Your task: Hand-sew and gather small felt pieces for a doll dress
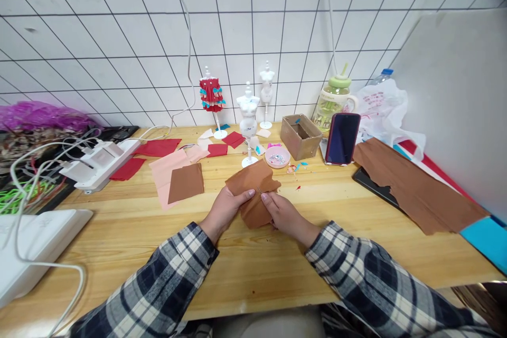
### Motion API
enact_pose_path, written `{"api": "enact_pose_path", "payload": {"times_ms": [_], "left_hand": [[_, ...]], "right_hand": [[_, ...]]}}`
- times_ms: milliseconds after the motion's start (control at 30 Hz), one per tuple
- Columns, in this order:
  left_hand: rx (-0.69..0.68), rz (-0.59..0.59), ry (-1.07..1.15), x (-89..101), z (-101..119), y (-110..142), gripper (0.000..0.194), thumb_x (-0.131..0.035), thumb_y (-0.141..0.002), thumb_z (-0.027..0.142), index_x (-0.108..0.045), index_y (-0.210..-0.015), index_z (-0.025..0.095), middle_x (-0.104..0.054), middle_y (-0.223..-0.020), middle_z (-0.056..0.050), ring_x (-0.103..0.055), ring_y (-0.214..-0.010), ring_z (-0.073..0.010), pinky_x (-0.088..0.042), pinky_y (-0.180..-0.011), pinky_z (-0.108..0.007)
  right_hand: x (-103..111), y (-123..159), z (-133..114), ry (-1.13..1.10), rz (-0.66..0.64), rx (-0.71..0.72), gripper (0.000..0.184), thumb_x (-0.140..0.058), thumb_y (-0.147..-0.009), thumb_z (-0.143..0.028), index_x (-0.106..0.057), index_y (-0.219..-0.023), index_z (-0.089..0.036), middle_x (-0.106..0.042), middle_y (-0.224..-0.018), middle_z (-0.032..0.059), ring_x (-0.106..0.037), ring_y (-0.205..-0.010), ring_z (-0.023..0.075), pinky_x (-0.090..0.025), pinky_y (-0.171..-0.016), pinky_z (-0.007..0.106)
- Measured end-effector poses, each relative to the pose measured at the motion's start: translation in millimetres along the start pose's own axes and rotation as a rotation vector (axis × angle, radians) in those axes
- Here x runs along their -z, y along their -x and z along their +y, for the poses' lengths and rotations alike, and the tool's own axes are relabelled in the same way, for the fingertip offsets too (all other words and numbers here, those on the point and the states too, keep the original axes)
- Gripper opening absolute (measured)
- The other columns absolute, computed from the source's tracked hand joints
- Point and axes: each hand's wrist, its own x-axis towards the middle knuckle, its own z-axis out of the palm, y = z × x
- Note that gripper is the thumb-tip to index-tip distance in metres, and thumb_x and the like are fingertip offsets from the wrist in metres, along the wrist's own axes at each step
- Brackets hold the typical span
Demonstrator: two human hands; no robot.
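A piece of brown crepe paper (253,174) with a ragged right edge is held up over the table between both hands. My left hand (226,210) pinches its left side, thumb on top. At its right side, my right hand (285,216) grips it with thumb and fingers closed. A fold or slit runs between the two thumbs; I cannot tell which. Just behind the paper stands a bare white mini dress form (248,116). A squarer brown piece (186,183) lies to the left on a pink sheet (160,179).
A dress form in a red ruffled dress (212,96) and another bare form (266,87) stand behind. A bead dish (277,157), cardboard box (301,140), phone (343,138) and bottle (335,97) are toward the right. A power strip (103,163) with cables lies left; a large brown sheet (420,190) lies right.
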Motion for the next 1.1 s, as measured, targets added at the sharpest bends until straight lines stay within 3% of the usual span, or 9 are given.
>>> {"api": "enact_pose_path", "payload": {"times_ms": [433, 833, 1100], "left_hand": [[-0.015, -0.066, -0.066, 4.2, -4.8, 0.1, 0.053, -0.082, -0.068, 0.028, -0.066, -0.116, 0.016, -0.068, -0.122, -0.012, -0.063, -0.113, -0.0311, -0.047, -0.100, -0.045], [-0.019, -0.044, -0.088, -1.8, -0.7, 1.7, 0.061, -0.084, -0.064, 0.029, -0.064, -0.119, 0.015, -0.065, -0.127, -0.013, -0.057, -0.120, -0.0331, -0.044, -0.103, -0.045], [-0.023, 0.002, 0.072, 0.5, 2.0, 1.0, 0.062, -0.082, -0.068, 0.026, -0.061, -0.126, 0.019, -0.066, -0.125, -0.012, -0.062, -0.113, -0.0281, -0.046, -0.100, -0.040]], "right_hand": [[-1.7, 1.3, 1.9, -0.062, -0.029, -0.027, 0.054, -0.028, -0.088, -0.073, -0.041, -0.074, -0.023, -0.047, -0.052, -0.0045, -0.045, -0.038, 0.0115, -0.038, -0.037, 0.025], [-1.1, -0.8, 6.7, 0.046, 0.015, 0.049, 0.039, -0.028, -0.098, -0.054, -0.043, -0.078, -0.023, -0.046, -0.053, -0.0047, -0.046, -0.042, 0.0128, -0.037, -0.046, 0.027], [-0.1, -3.5, 5.1, 0.153, 0.037, 0.140, 0.040, -0.029, -0.098, -0.050, -0.048, -0.078, -0.020, -0.061, -0.081, 0.0073, -0.056, -0.075, 0.0185, -0.043, -0.068, 0.031]]}}
